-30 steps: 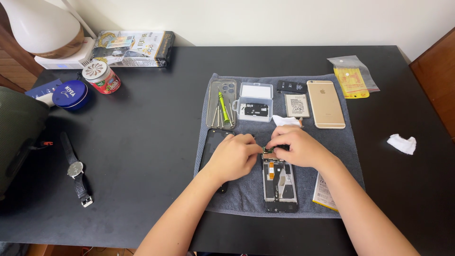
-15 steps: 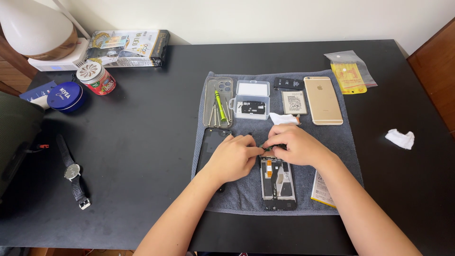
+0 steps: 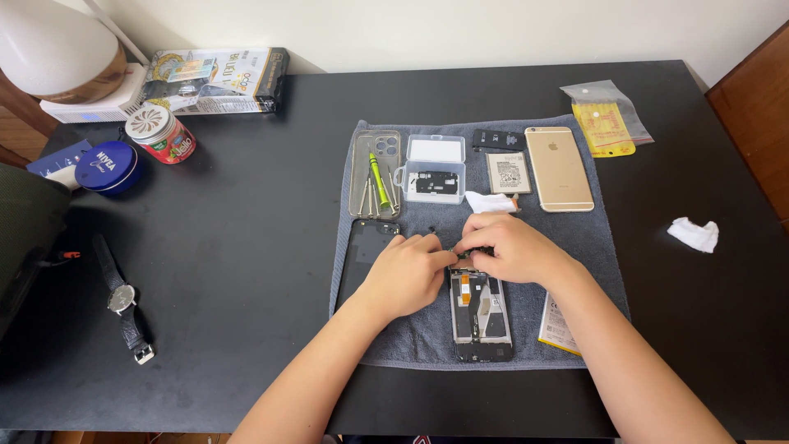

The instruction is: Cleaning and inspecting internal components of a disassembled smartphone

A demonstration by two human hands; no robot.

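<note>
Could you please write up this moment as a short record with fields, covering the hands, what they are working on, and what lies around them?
Surface: black table with a grey towel spread on it
Left hand: fingertips on a small part at the top of the opened phone
Right hand: pinching the same spot, fingers curled
Left of the hands: black back cover
Behind the hands: clear case holding tools, clear parts box, gold phone
Off the towel: wristwatch, crumpled tissue

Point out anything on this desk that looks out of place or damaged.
A crumpled white tissue lies alone on the black desk, off the grey towel. The opened phone under both hands shows bare internals, taken apart rather than broken. Nothing spilled.
</note>
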